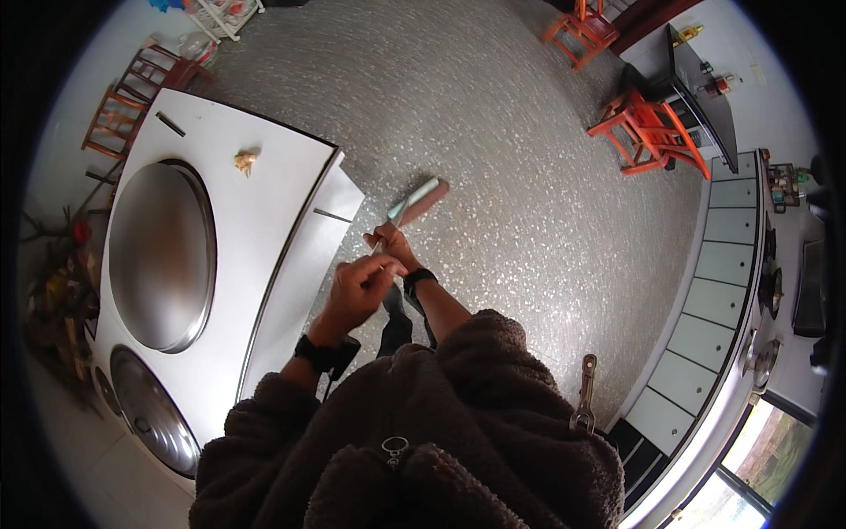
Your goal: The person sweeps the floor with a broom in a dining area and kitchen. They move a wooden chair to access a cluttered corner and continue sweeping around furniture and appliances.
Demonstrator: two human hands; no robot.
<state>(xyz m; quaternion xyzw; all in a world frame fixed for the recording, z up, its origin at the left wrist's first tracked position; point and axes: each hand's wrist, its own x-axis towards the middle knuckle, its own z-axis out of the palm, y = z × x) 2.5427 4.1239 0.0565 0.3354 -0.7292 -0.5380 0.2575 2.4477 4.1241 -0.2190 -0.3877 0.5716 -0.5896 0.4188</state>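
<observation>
Mint-green and brown, thin-handled broom point(425, 199) out over a speckled grey floor point(546, 238)

The person's left hand point(361, 284) and right hand point(392, 247) are both on the broom's thin, pale handle. The right hand sits nearer the head; the left sits closer to the body. Each grip looks narrow, with fingers curled around the handle, though the sleek shaft is mostly hidden inside the left one. The broom's head lies ahead of the hands, tilted across the view, to the right of the white, smooth-topped counter point(233, 203) and apart from it. Whether the bristles press on the floor or skim just above it, I cannot tell.

The step in hand looks like working the broom across the floor. From here, the next move seems to call for both hands guiding the handle together, the head angled low, with care near the counter's edge.

On the counter are a large, round, grey metal lid point(161, 256), a smaller silvery lid point(157, 410) and a small, crumpled, yellowish thing point(246, 161).

As for brands or labels, I can read none on the broom or the counter; the small items at the far right are too tiny to make out.
</observation>
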